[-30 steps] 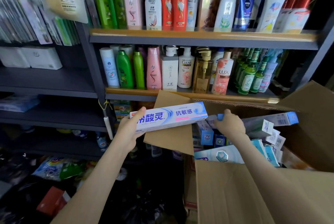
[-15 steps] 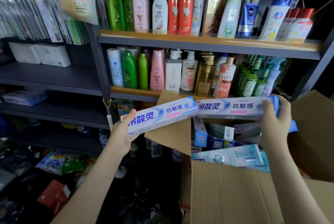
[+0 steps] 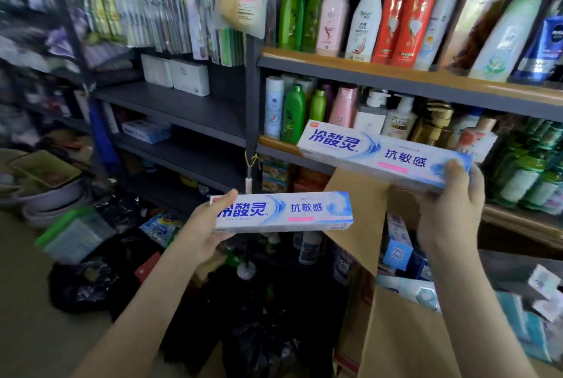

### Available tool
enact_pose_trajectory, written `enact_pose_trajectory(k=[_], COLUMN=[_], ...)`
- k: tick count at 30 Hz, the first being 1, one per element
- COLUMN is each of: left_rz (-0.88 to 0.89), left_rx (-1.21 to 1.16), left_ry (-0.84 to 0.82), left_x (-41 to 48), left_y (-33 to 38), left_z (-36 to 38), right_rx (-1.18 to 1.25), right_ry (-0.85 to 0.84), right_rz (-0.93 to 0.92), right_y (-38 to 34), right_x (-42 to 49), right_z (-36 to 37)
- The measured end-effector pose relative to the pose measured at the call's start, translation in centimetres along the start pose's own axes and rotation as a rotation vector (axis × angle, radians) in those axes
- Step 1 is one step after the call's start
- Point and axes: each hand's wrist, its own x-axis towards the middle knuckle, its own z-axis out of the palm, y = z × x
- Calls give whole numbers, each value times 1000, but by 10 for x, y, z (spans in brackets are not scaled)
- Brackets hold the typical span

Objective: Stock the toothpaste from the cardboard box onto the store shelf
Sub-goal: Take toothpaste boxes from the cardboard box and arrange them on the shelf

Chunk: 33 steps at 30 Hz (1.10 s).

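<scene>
Paperboard cartons, judged light, stiff, crushable. Your left grip point(image 3: 201, 234) pinches lower toothpaste carton point(image 3: 289, 211) by end; right grip point(image 3: 447, 216) clasps upper toothpaste carton point(image 3: 380, 158) likewise, near cardboard box point(image 3: 396, 332). Squeeze gently; shelf point(image 3: 189, 109) ahead.

The right hand point(image 3: 451, 213), earlier down among the packs in the cardboard box point(image 3: 405, 332), now grips a second toothpaste carton point(image 3: 380, 158) by its right end, raised clear of the box in front of the shampoo bottles point(image 3: 370, 117). The first toothpaste carton point(image 3: 292, 211) in the left hand point(image 3: 204, 231) now lies lower and level, no longer end to end with the second. The view swings left, and more of the dark shelves point(image 3: 182, 109) shows.
</scene>
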Motion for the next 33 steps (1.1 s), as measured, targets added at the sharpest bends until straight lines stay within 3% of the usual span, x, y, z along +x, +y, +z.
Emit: enact_pose_trajectory(k=[6,12,17,27,33], left_rz=[-10,7,12,30,47], left_rx=[-32,-37,-71,-78,-70], left_ry=[53,98,109,231,265], left_x=[-13,-7,3,57,112], left_y=[0,10,33,105,134], left_z=[-65,-152,-237,-378,-439], right_rx=[84,-77,-206,26,-118], right_ry=[-256,-462,-664,-733,-871], right_rz=[221,258,390,801,874], right_y=[58,119,173,272,329], right_x=[-54,-98,-132,-195,-190], right_z=[84,147,221,363,432])
